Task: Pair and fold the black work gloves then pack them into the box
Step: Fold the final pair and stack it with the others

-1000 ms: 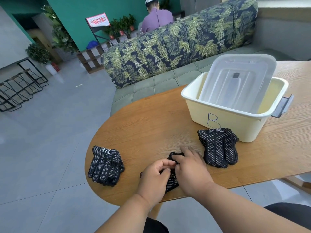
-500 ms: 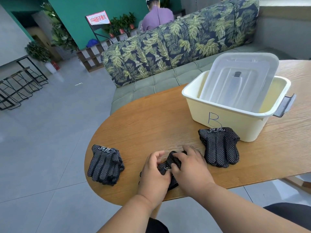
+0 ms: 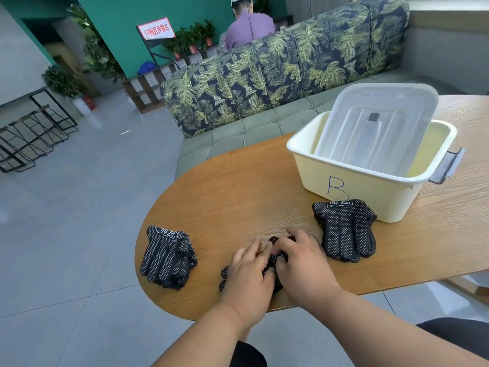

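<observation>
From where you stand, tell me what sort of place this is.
Probably a lounge or lobby of a shop or office: a leaf-patterned sofa, a standing sign by potted plants, and a wooden table.

Matt wood-grain table (image 3: 238, 186), glossy plastic box (image 3: 370, 197), knit dotted gloves (image 3: 346, 229)

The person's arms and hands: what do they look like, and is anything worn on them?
Both forearms are bare as far as the picture shows; no sleeve is in view. The left hand and the right hand are bare too: no glove, and no ring, watch or bracelet shows. The fingernails look short. No marks or tattoos are seen.
</observation>
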`<state>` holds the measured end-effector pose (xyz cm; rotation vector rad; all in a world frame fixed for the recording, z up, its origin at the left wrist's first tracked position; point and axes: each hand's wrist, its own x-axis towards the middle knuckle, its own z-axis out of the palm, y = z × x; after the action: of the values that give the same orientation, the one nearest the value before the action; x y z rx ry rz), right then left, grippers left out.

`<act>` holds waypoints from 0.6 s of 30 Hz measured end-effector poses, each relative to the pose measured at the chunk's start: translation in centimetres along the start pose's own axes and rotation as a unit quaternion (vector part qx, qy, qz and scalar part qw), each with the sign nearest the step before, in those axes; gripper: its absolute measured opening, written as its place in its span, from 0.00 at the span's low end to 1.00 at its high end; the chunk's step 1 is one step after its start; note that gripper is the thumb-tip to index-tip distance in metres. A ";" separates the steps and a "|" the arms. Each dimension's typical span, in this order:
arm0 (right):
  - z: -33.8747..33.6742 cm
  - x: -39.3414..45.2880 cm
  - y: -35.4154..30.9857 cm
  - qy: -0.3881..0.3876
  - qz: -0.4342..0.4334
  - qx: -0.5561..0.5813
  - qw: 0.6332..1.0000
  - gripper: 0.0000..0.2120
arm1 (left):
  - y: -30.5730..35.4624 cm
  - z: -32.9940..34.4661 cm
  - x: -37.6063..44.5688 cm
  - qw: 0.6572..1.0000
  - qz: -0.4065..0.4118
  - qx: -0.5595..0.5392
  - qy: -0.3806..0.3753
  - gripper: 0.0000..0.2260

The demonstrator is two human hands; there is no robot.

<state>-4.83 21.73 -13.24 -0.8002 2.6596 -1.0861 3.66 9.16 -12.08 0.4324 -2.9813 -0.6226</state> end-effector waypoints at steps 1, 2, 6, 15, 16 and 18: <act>-0.1 -0.1 0.0 0.001 -0.003 0.001 1.000 0.11 | -0.1 -0.1 -0.1 1.000 -0.001 0.009 -0.009 0.27; -0.1 -0.1 -0.1 0.001 -0.005 0.002 1.000 0.10 | -0.1 -0.2 -0.1 1.000 -0.001 0.014 -0.016 0.27; -0.6 -0.2 -0.4 -0.013 0.005 -0.001 1.000 0.11 | -0.5 -0.9 -1.4 1.000 0.021 -0.013 0.013 0.26; -0.6 -1.1 -0.5 -0.042 -0.021 -0.073 0.996 0.21 | -4.2 -3.3 -6.8 1.000 0.001 0.006 0.026 0.14; -0.7 -1.2 -0.5 -0.049 -0.025 -0.083 0.995 0.22 | -4.5 -3.4 -7.1 1.000 0.000 0.001 0.012 0.15; -0.9 -1.2 -0.5 -0.061 -0.027 -0.089 0.994 0.24 | -4.8 -3.6 -7.5 1.000 0.008 0.004 0.001 0.17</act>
<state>-3.93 22.66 -12.30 -0.9430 2.6725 -0.7909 12.48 5.71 -10.74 0.4084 -2.9826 -0.6090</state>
